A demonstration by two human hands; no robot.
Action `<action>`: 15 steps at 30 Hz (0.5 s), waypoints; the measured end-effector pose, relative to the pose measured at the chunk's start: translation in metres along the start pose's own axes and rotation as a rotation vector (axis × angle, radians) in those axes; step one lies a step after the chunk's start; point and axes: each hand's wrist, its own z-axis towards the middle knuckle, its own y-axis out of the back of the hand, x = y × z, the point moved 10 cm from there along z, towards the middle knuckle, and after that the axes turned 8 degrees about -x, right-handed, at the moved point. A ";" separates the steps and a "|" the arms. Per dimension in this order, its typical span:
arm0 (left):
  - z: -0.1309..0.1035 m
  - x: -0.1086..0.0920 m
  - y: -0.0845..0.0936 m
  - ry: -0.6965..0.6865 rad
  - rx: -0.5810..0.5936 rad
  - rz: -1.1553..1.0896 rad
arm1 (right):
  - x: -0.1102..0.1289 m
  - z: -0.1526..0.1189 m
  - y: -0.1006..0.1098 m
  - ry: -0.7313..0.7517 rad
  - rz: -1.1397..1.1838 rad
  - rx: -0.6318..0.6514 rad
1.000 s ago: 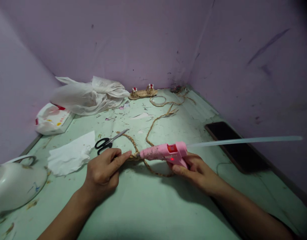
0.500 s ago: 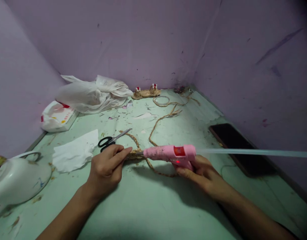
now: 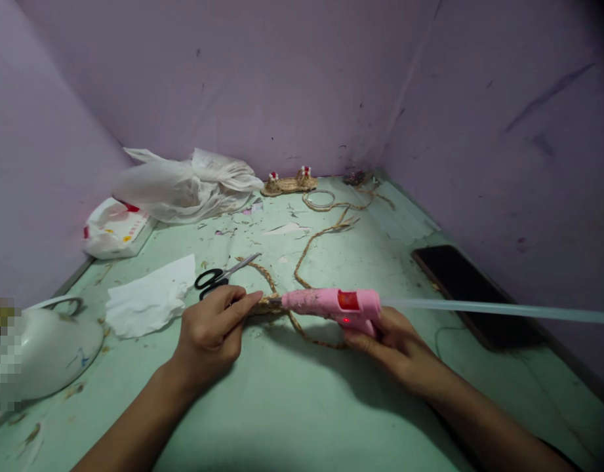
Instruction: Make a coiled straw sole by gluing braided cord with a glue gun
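Centrally, both hands at work low over the pale green table (image 3: pixel 282 419). Left hand (image 3: pixel 210 328) closed: fingers curled, gripping the near end of a small coiled braid (image 3: pixel 271 305), index straight out along its top; thumb mostly hidden. Right hand (image 3: pixel 397 344) wrapped round the handle of a pink glue gun (image 3: pixel 321 303), thumb on the near side; trigger finger out of sight, so cannot tell whether it is squeezing. Nozzle at the braid, just beyond the left index tip; contact looks likely, any glue too small to make out. Red light lit on the gun's side. Long translucent stick (image 3: pixel 498 310) juts from its back, passing over the phone (image 3: pixel 466 278), its far end beyond view. Braid sits in front of the person, between the hands; strands lead off it: a short one curving up towards the scissors (image 3: pixel 214 278), a loop dipping towards the right hand. Another cord (image 3: pixel 304 252) runs away behind the gun to a frayed end. Scissors lie just beyond the left hand, slightly open, crumpled tissue (image 3: pixel 151 298) beside them. Further back, by the purple wall (image 3: pixel 302 78): plastic bag (image 3: pixel 183 190), box (image 3: pixel 117 233), beaded woven piece (image 3: pixel 289 186), thin ring (image 3: pixel 320 191).
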 end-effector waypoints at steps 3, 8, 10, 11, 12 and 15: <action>0.000 -0.001 0.000 -0.005 0.001 -0.015 | -0.004 -0.001 0.004 -0.040 0.004 0.014; -0.002 -0.001 0.001 -0.009 0.003 -0.018 | 0.000 0.001 0.020 -0.047 0.030 -0.048; -0.003 -0.001 0.001 -0.011 0.007 -0.029 | 0.001 0.002 0.023 -0.043 0.014 -0.076; -0.003 -0.001 0.001 -0.013 0.010 -0.033 | 0.001 0.002 0.023 -0.041 0.003 -0.083; -0.003 -0.001 0.001 -0.018 0.011 -0.031 | 0.001 0.002 0.022 -0.038 -0.005 -0.079; -0.002 -0.003 0.002 -0.045 0.000 -0.001 | 0.002 0.001 0.014 -0.017 0.027 -0.035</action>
